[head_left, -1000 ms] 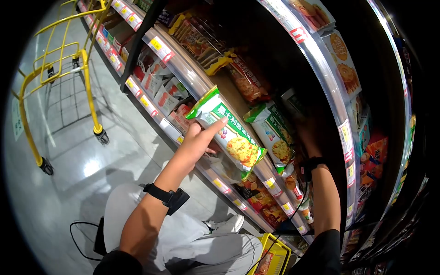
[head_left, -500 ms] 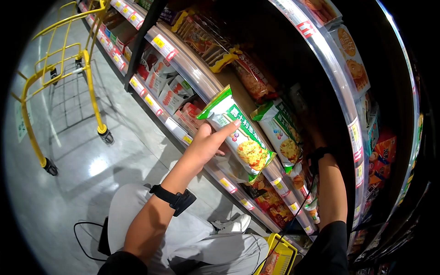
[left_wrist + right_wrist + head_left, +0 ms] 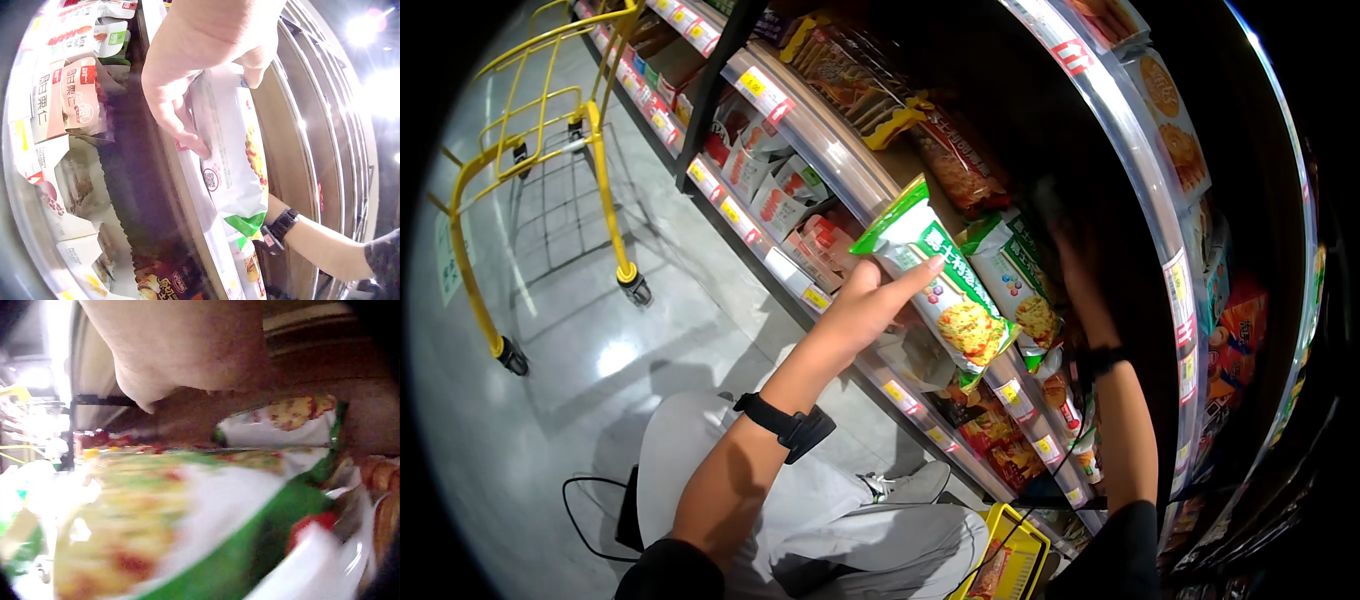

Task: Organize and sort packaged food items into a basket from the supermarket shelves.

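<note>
My left hand [image 3: 862, 308] grips a white-and-green snack packet [image 3: 968, 332] at the front edge of the shelf, with the thumb across its printed face. From the left wrist view, fingers curl round the packet's pale back [image 3: 232, 150]. A matching packet [image 3: 1032, 300] lies just behind it on the shelf, partly overlapped. Deep in the shelf's shadow, my right hand [image 3: 1078, 262] reaches past that second packet. In the right wrist view the hand [image 3: 181, 350] is over the packets, near a further green-ended one [image 3: 281, 422]; its fingers are mostly hidden.
Red snack packs [image 3: 960, 165] lie farther along the same shelf. The shelf above [image 3: 1130, 150] curves over my right arm. Boxes and pouches [image 3: 785, 195] fill the lower shelf. A yellow cart [image 3: 600, 190] stands at left; a yellow basket [image 3: 1005, 530] sits by my legs.
My left hand has brought its packet rightward, so it now overlaps the second packet more. My right hand stays inside the shelf, shifting slightly. The head view has moved a little.
</note>
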The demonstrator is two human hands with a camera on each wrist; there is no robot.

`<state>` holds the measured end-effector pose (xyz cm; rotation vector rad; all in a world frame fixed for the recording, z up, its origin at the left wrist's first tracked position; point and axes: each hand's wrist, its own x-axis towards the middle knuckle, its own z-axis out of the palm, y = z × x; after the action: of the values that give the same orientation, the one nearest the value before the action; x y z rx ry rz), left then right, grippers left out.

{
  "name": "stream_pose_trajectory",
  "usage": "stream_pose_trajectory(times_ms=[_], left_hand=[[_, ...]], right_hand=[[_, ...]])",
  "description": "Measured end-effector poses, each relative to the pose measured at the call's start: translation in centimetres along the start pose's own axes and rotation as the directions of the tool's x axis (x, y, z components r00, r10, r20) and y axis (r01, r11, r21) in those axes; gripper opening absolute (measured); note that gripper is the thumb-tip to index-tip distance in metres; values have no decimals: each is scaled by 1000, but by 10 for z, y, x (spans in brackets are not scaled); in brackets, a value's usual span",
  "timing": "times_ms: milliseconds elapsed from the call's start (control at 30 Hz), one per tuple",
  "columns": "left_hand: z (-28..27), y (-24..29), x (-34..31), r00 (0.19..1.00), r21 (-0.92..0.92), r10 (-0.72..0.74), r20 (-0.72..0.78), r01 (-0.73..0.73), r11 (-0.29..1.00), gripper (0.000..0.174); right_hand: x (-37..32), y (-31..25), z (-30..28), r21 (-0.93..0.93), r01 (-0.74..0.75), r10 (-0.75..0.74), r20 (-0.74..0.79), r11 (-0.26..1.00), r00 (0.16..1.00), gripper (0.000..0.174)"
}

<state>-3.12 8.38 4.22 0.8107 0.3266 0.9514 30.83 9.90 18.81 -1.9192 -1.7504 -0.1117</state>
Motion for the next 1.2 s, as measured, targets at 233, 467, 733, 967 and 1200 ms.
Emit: stream_pose_trajectory(times_ms=[233,467,733,967,1200], left_hand=[[13,-3,-3,981,-118,70,183,-48,992,48],[8,14,-9,952,-186,113,286,-60,981,59],[-3,19,-5,937,-166,148,316,-99,981,46],[-3,16,-1,939,-142,166,300,-128,982,43],[-3,16,-4,951,-70,133,278,-118,990,45]], right_hand=[[-115,-170,6,-3,306,-272,448,952,851,85],[-95,-130,-23,65,92,-107,287,994,952,74],[-11,42,-40,-109,-54,59,45,993,997,89],[-6,58,-39,-222,98,-75,111,970,991,77],[-95,-38,-57,-138,-80,74,-44,987,996,59]])
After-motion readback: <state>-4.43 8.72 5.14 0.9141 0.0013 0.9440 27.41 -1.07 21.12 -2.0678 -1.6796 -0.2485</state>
